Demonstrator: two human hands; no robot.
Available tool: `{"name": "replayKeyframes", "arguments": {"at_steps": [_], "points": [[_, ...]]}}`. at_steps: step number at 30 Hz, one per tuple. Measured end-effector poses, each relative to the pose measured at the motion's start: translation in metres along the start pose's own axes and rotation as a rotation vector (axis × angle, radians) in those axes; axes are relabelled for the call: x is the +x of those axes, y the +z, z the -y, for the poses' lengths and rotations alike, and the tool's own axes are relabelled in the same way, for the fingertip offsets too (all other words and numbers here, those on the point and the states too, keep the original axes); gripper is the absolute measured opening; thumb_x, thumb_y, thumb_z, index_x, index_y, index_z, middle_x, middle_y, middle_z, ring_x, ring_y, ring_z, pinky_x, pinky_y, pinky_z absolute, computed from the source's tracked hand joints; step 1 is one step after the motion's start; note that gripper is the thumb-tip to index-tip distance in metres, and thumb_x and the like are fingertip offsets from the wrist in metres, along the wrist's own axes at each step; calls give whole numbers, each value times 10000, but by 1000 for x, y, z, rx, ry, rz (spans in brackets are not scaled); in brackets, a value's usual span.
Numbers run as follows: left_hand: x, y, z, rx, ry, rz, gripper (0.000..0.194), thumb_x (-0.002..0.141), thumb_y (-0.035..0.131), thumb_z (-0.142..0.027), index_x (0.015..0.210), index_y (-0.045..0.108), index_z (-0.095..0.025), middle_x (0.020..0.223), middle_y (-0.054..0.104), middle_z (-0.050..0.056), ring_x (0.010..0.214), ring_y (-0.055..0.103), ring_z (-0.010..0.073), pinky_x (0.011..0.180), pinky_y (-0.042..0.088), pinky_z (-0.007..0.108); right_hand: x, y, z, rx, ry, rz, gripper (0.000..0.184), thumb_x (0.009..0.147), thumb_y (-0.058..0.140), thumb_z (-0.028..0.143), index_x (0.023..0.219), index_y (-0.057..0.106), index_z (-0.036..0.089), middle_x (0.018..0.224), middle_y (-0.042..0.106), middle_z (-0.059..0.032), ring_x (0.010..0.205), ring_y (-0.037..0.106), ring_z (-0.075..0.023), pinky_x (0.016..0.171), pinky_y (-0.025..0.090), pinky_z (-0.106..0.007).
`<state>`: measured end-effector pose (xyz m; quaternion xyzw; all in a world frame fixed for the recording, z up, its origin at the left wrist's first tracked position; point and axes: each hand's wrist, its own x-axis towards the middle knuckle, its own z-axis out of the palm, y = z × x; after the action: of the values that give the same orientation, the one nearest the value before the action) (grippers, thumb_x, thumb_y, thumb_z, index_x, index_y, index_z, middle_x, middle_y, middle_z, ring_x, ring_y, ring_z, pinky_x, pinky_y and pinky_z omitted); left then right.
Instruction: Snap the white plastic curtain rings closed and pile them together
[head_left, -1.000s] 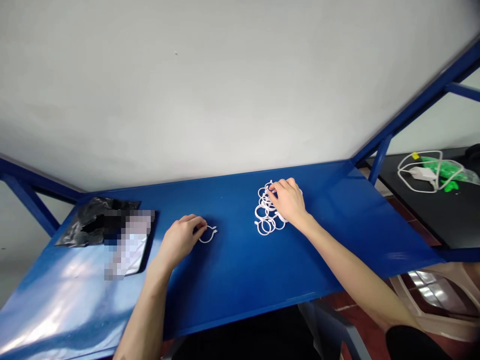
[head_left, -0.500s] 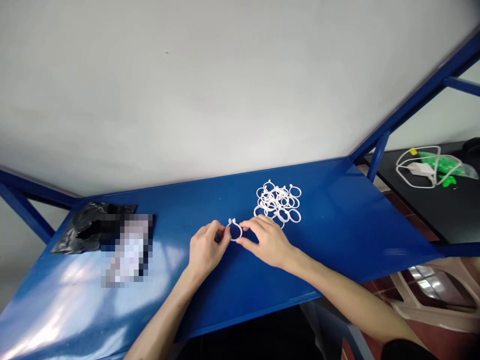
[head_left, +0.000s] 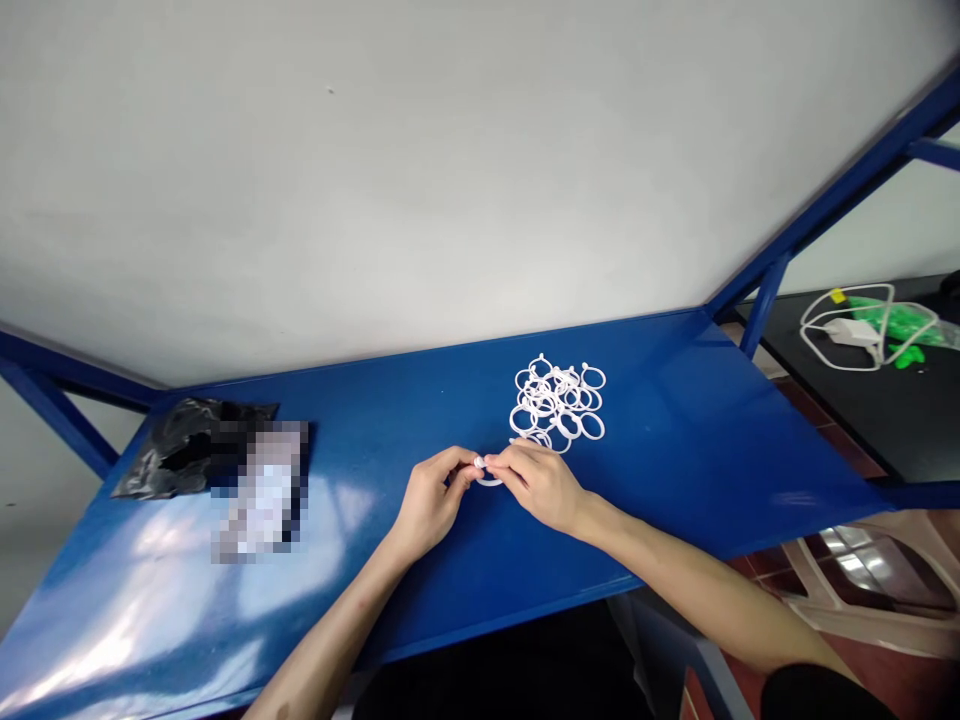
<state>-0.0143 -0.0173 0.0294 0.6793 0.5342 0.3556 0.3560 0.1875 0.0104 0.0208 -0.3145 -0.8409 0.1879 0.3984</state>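
Both hands meet over the middle of the blue table (head_left: 675,450). My left hand (head_left: 433,497) and my right hand (head_left: 541,483) pinch one white plastic ring (head_left: 486,470) between their fingertips, each on one side of it. The ring is partly hidden by the fingers. Just beyond the right hand lies a pile of several white rings (head_left: 556,402), loose and overlapping on the table top.
A crumpled black plastic bag (head_left: 180,448) and a blurred-out flat item (head_left: 259,490) lie at the table's left. A grey wall backs the table. On a black table at far right sit a white cable with adapter (head_left: 851,330) and green items (head_left: 896,335).
The right hand left the pile and the left hand came in from the left; both now pinch one ring together, fingers closer than half a second ago.
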Motion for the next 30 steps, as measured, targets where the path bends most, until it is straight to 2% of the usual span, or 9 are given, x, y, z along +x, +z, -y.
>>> {"name": "replayKeyframes", "arguments": {"at_steps": [6,9,11,14,18,20,23,26,30], "points": [[-8,6,5,63,60,-40,202,983,520,-256,854,673,-229,791,724,1,729,673,151,730,511,254,-3,1,5,-77,-77,80,213,1033,493,131,950,672,213,781,728,-19,688,636,-160,701,560,-313],[-6,6,2,84,86,-54,195,999,526,-294,904,684,-231,846,733,18,780,680,164,750,520,269,2,-3,5,-134,-139,85,222,1029,487,112,995,685,206,797,735,-23,700,635,-164,663,541,-303],[-3,5,-2,118,125,-91,193,1006,535,-337,975,694,-231,916,740,40,861,675,186,801,531,299,7,-9,2,-166,-147,50,215,1029,501,131,1042,699,215,863,754,-32,760,654,-174,691,547,-317],[1,2,-3,213,189,-130,198,1006,551,-351,1090,684,-231,1060,741,65,1026,644,220,931,525,366,16,-24,-8,-263,-69,-67,171,1023,556,192,1048,721,226,964,753,-51,875,661,-199,793,552,-359],[6,-3,12,362,175,-187,201,1000,555,-322,1141,668,-233,1218,704,83,1217,587,259,1069,482,448,19,-50,-36,-444,128,-203,170,1014,584,252,1007,751,219,922,697,-81,888,611,-233,785,542,-379],[8,-4,24,420,135,-202,212,991,557,-319,1149,666,-226,1287,674,99,1304,546,287,1108,466,494,16,-60,-49,-478,187,-176,163,1005,596,260,1004,756,226,915,694,-83,897,588,-249,781,540,-389],[12,-6,39,490,93,-204,224,980,560,-314,1150,659,-207,1366,629,123,1389,491,321,1132,458,545,13,-66,-59,-485,201,-105,151,997,607,259,1031,749,222,946,713,-78,918,573,-260,811,541,-405],[14,-7,47,533,84,-189,232,983,552,-314,1162,649,-202,1408,605,130,1432,458,324,1151,453,551,13,-67,-58,-481,199,-70,163,1004,594,265,1050,742,213,978,728,-71,938,575,-258,846,540,-411],[14,-9,48,550,83,-174,239,989,542,-325,1178,638,-212,1430,592,123,1453,446,318,1158,458,548,14,-65,-53,-488,215,-101,182,1013,579,296,1038,745,224,972,729,-69,936,578,-257,854,539,-411]]}}
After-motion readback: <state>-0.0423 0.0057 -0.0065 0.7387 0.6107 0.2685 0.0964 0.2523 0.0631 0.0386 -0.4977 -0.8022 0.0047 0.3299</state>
